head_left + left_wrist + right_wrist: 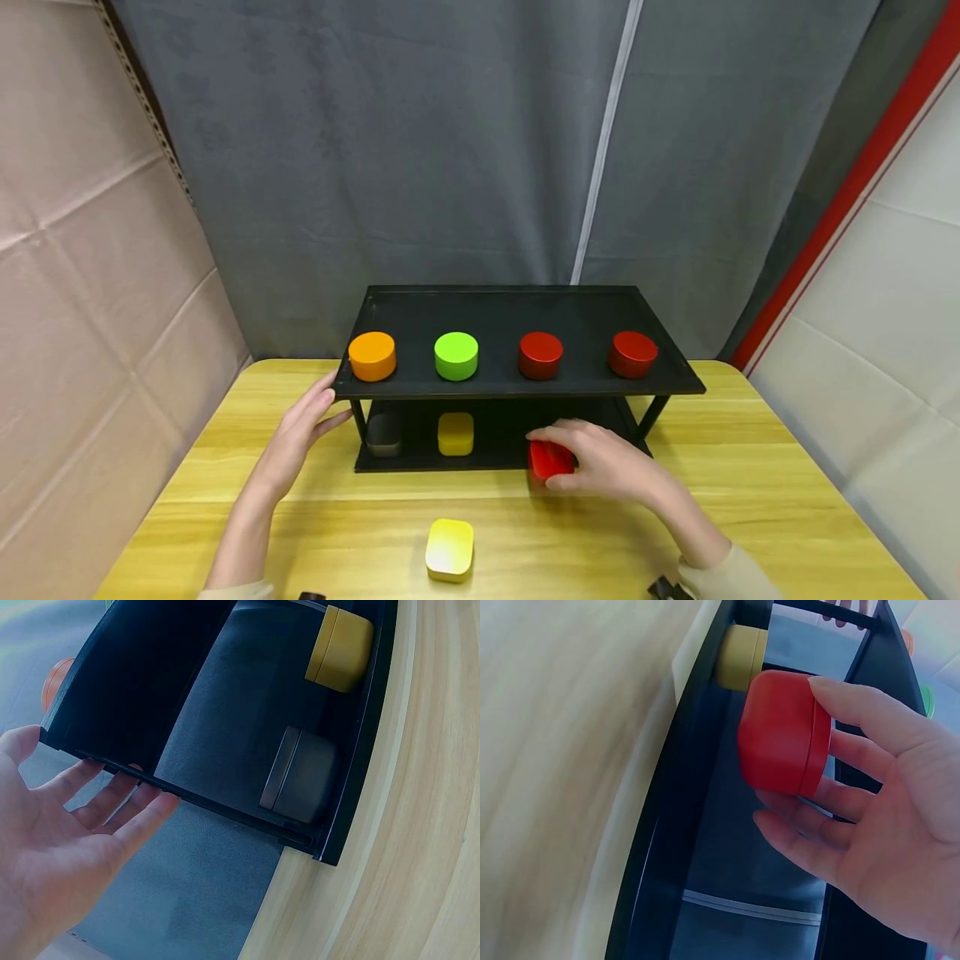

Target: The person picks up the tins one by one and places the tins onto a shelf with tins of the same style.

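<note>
My right hand (885,780) holds a red rounded-square box (784,735) between thumb and fingers. In the head view, that red box (547,461) is at the front edge of the lower tier of a black two-tier rack (502,310). My left hand (296,437) touches the left end of the rack with spread fingers. On the lower tier stand a dark grey box (301,776) at the left and a yellow box (456,434) to its right. Another yellow box (450,550) lies on the table in front of the rack.
On the upper tier stand an orange round box (372,357), a green round box (456,357) and two red round boxes, one (540,356) left of the other (632,354). A wooden table (337,533) carries the rack. Behind hangs a grey curtain (375,167).
</note>
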Tool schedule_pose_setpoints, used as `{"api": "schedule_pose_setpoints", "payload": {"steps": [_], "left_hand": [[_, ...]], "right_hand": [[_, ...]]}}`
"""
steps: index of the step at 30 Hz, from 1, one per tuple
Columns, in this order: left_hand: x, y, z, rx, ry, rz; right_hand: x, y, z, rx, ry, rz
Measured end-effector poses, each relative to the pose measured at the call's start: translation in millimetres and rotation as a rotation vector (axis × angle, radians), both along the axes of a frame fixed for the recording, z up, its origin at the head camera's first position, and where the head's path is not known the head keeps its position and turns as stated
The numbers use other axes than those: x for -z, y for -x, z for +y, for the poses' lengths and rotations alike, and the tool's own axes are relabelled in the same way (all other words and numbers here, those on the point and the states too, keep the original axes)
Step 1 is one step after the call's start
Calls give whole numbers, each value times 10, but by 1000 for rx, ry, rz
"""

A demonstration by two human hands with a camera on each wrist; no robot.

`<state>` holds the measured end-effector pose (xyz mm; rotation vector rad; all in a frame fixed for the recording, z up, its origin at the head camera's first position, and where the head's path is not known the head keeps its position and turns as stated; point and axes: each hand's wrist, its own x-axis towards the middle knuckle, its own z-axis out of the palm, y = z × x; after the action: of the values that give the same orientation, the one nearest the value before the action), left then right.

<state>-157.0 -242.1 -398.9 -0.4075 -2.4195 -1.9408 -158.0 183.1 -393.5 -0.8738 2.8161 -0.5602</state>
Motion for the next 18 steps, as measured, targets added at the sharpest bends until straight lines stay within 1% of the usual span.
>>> {"api": "schedule_pose_setpoints", "payload": {"steps": [11,18], "left_hand": [[-10,6,-2,2,-9,10],[0,4,-3,2,-7,17]], "right_hand": [[-10,224,-36,-19,-8,-7],[-4,332,-53,-26,-11,-28]]}}
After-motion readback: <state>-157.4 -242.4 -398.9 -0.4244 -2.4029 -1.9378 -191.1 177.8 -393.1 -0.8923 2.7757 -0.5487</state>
